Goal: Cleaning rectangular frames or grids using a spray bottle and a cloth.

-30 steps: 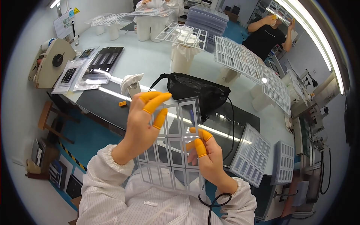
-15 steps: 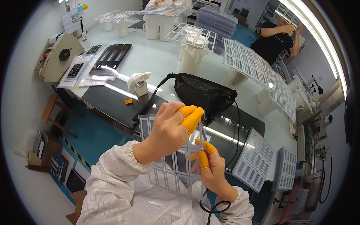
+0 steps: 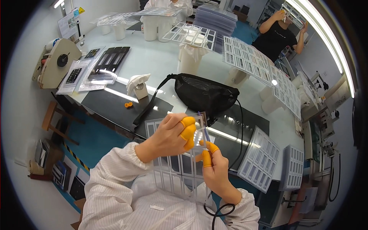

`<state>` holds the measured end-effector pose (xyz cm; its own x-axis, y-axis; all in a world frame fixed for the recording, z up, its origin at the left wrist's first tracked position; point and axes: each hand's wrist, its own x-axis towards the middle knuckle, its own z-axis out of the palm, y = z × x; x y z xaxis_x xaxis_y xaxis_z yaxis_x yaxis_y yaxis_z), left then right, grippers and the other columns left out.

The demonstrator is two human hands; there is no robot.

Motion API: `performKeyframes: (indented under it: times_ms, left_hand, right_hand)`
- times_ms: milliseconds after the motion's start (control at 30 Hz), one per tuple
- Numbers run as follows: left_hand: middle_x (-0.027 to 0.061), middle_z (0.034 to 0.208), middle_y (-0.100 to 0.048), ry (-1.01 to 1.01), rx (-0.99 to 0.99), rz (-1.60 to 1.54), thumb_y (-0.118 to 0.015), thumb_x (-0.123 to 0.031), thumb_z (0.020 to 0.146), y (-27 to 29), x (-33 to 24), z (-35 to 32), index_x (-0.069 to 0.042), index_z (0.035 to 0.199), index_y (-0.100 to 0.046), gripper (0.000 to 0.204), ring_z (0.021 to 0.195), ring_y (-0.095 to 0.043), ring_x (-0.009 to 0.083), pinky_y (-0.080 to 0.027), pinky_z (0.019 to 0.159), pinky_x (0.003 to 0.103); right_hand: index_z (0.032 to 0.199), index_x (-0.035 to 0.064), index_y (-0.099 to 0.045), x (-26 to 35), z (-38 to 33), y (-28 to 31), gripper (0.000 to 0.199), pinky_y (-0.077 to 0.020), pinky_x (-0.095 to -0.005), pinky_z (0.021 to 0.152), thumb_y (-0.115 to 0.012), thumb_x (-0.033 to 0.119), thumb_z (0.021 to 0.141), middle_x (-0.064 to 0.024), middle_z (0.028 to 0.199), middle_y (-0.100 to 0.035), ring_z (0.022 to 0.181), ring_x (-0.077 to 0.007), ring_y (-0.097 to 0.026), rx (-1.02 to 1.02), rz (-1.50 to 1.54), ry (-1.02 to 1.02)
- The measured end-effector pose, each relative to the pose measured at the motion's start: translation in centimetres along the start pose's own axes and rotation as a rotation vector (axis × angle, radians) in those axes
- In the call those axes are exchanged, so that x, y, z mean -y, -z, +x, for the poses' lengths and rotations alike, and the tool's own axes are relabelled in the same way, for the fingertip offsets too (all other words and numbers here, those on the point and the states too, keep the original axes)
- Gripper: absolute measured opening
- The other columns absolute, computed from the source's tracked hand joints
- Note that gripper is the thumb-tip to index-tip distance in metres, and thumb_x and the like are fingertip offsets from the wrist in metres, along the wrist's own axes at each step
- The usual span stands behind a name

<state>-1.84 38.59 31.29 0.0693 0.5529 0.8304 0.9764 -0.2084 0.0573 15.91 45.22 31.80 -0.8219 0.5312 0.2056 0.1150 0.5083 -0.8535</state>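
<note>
A clear plastic sheet [image 3: 163, 168] with rows of white-framed rectangular windows is held tilted before my chest. My right hand [image 3: 217, 170], wearing orange finger cots, pinches the sheet at its right edge. My left hand [image 3: 170, 134] is over the sheet's upper part, its fingers in orange cots bent and pressed together. What those fingers hold, if anything, is hidden. Above the sheet lies a black mesh waist bag [image 3: 205, 94] on the table, its cord hanging down on the right.
Framed sheets [image 3: 245, 57] rest on white tubs at the back and right. Two more sheet stacks [image 3: 260, 159] lean at the right table edge. A tissue box [image 3: 140, 91], spare orange finger cots [image 3: 128, 104] and black panels [image 3: 111, 63] lie left. Co-workers [image 3: 278, 40] work across the table.
My left hand has moved down the sheet, its fingers now folded lower. My right hand keeps its pinch on the edge. The dark-shirted co-worker has raised one hand.
</note>
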Motion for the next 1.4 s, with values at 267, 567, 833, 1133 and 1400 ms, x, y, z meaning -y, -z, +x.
performKeyframes:
  times_ms: [267,567,833,1133,1400]
  left_hand:
    - [0.0120,0.064,-0.044,0.456,0.217,-0.435,-0.062,-0.009,0.063,1.2,-3.9,-6.1,-0.003,0.069,-0.049,0.015,0.058,-0.042,0.0255,-0.032,0.050,0.032]
    - [0.0123,0.048,-0.044,0.884,1.031,-0.604,-0.056,-0.023,0.079,7.9,-6.3,-9.6,0.003,0.060,-0.055,0.032,0.043,-0.039,0.0218,-0.031,0.044,0.031]
    - [0.0104,0.061,-0.055,1.308,1.405,-0.669,-0.054,-0.025,0.078,9.5,-5.8,-14.1,0.004,0.073,-0.061,0.031,0.056,-0.049,0.0182,-0.038,0.054,0.032]
    - [0.0183,0.083,-0.061,1.097,1.733,0.315,-0.055,-0.028,0.070,12.6,-0.2,-34.3,-0.004,0.084,-0.065,0.029,0.077,-0.058,0.0359,-0.048,0.067,0.037]
    - [0.0184,0.082,-0.061,0.873,1.497,-0.157,-0.054,-0.026,0.072,6.6,-4.3,-28.6,-0.004,0.082,-0.064,0.027,0.075,-0.058,0.0355,-0.047,0.066,0.037]
  right_hand:
    - [0.099,-0.0045,-0.050,-0.9,1.2,-1.2,0.019,-0.0380,-0.0192,0.048,-0.048,-0.001,0.080,-0.0065,0.067,-0.057,0.051,-0.0095,-0.050,-0.001,0.189,0.003]
    - [0.082,-0.0031,-0.058,-2.3,3.1,-2.3,0.011,-0.0376,-0.0164,0.046,-0.053,0.007,0.084,-0.0024,0.066,-0.056,0.050,-0.0038,-0.046,-0.077,0.372,-0.137]
    - [0.083,-0.0020,-0.058,0.0,8.6,-0.6,0.012,-0.0411,-0.0177,0.047,-0.052,0.008,0.085,-0.0045,0.073,-0.058,0.055,-0.0047,-0.049,-0.273,0.538,-0.046]
    - [0.087,-0.0006,-0.058,2.1,11.7,6.8,0.013,-0.0395,-0.0182,0.045,-0.051,0.010,0.086,-0.0074,0.077,-0.060,0.050,-0.0078,-0.049,-0.531,0.643,0.148]
    - [0.093,-0.0072,-0.054,1.4,11.1,12.9,0.024,-0.0389,-0.0181,0.045,-0.052,0.015,0.086,-0.0065,0.068,-0.051,0.052,-0.0101,-0.045,-0.609,0.855,-0.061]
